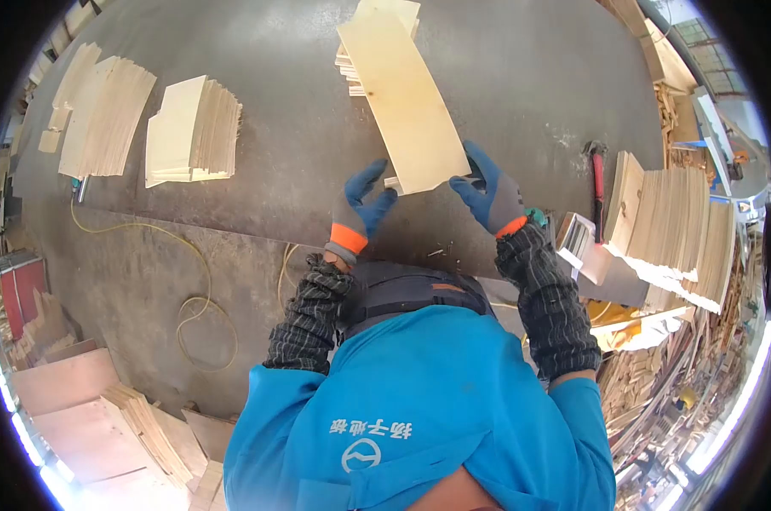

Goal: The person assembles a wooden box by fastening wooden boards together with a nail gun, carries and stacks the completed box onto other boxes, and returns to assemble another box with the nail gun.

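A long, thin pale wooden board [411,102] lies slanted across a small stack of similar pieces [349,72] on the dark table. My right hand [494,198], in a blue and grey glove, is around the board's near right corner, thumb at the near edge and fingers along the side. Just left of the near end is my left hand [360,209], similarly gloved, its index finger and thumb spread apart. Between that hand and the board sits a small wood block [392,184]. I cannot make out whether the left fingertips touch it.
Board stacks stand at the left [108,119] and left-centre [194,132] of the table [292,111]. At the right are a red-handled hammer [598,192] and a large board stack [670,221]. A yellow hose [206,298] loops below. Wood scraps [649,400] pile at lower right.
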### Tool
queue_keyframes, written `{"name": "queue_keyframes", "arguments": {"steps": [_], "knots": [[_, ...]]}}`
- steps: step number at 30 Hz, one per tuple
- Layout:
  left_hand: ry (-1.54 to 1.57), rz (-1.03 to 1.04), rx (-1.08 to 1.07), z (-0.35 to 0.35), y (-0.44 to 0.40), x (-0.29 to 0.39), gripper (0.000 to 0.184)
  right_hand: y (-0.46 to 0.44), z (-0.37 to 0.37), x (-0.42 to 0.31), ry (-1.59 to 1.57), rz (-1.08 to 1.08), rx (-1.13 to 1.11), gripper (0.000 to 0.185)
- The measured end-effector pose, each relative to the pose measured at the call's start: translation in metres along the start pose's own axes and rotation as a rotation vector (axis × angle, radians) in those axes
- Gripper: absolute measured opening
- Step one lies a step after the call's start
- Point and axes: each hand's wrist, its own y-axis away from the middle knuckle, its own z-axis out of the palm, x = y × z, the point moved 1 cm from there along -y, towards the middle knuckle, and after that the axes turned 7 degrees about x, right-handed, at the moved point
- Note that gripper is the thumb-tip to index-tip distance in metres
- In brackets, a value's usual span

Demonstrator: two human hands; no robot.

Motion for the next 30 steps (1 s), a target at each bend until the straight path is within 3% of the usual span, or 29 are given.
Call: {"name": "queue_keyframes", "arguments": {"steps": [3,5,9,12,15,19,28,30], "knots": [[-0.253,-0.038,-0.032,-0.001,0.001,0.065,0.039,0.0,-0.001,-0.009,0.032,0.03,-0.047,0.067],[-0.263,-0.013,-0.053,0.001,0.004,0.081,0.035,0.002,0.002,-0.01,0.083,0.008,-0.05,0.066],[-0.255,0.065,-0.043,0.002,0.01,0.06,0.03,0.006,0.013,0.006,0.218,-0.149,0.009,0.068],[-0.085,-0.059,-0.043,0.006,0.016,0.053,0.028,0.007,0.011,-0.001,0.35,-0.174,-0.014,0.07],[-0.147,-0.155,-0.008,0.01,0.024,0.071,0.028,0.007,0.005,-0.014,0.462,-0.178,-0.047,0.071],[-0.225,-0.07,-0.006,0.007,0.03,0.075,0.027,0.007,0.012,0.001,0.419,-0.339,0.031,0.07],[-0.273,0.111,0.036,0.014,0.025,0.086,0.026,0.005,0.004,0.003,0.372,-0.313,-0.007,0.051],[-0.332,0.131,0.003,0.011,0.021,0.087,0.026,0.005,0.005,0.007,0.333,-0.408,0.06,0.05]]}}
